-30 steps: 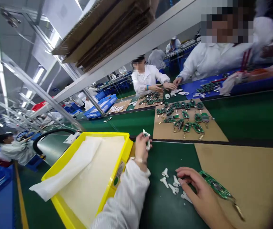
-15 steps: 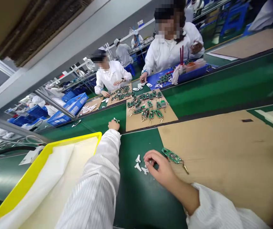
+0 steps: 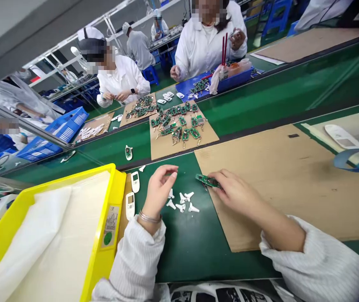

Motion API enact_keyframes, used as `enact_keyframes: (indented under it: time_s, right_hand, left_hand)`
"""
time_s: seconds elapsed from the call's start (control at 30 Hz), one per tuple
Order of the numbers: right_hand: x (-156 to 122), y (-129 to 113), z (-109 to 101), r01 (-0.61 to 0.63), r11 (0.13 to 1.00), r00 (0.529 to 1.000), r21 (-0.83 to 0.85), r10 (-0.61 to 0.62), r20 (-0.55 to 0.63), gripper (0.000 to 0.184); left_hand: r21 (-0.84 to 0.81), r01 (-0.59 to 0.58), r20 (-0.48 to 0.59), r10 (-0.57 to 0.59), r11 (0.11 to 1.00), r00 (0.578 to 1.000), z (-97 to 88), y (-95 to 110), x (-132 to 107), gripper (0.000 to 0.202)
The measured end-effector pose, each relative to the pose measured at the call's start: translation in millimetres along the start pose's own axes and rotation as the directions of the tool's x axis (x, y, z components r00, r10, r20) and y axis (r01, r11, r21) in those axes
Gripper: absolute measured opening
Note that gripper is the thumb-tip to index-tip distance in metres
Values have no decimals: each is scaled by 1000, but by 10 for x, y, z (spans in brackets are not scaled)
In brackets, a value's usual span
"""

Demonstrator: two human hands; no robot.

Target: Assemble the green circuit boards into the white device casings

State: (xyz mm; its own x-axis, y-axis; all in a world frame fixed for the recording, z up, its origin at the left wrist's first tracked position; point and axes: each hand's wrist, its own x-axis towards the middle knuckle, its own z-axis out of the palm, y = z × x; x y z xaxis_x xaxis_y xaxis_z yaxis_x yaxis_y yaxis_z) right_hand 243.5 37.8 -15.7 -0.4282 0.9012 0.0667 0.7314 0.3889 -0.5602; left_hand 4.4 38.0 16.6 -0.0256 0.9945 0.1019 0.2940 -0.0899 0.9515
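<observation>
Nearest you, L side: yellow tray (image 3: 119,184) lined w/ a white sheet (image 3: 41,235). Just R of the tray, two white housings (image 3: 130,204) lie on the green bench (image 3: 192,247). Your left hand (image 3: 159,188) hovers over a cluster of small white plastic parts (image 3: 182,201), fingers loosely apart, gripping nothing. Your right hand (image 3: 234,193) is pinched on a green PCB (image 3: 206,180) at the L edge of the near cardboard sheet (image 3: 276,167). Farther out, a second cardboard sheet (image 3: 166,149) carries loose PCBs (image 3: 179,123). Beyond it, co-workers (image 3: 198,46) in white coats sit at the opposite side.
</observation>
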Motion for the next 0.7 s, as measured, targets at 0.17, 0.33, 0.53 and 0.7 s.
enact_keyframes:
  time_s: [0.17,0.33,0.53,0.7]
  right_hand:
    - [132,-249,-141,347,810,929,473,-366,-55,31]
    - [259,-391,-109,347,808,936,477,-334,-115,26]
    - [273,-421,32,132,772,990,622,-131,-48,10]
    - [276,-404,183,-9,623,1000,782,8,5,19]
  left_hand:
    - [-411,330,198,-271,850,942,83,-88,-206,36]
    - [-520,483,426,-276,705,862,137,-97,-329,39]
    - [-514,379,301,-251,770,920,159,-159,-409,34]
    - [-603,460,452,-197,652,870,203,-255,-436,35]
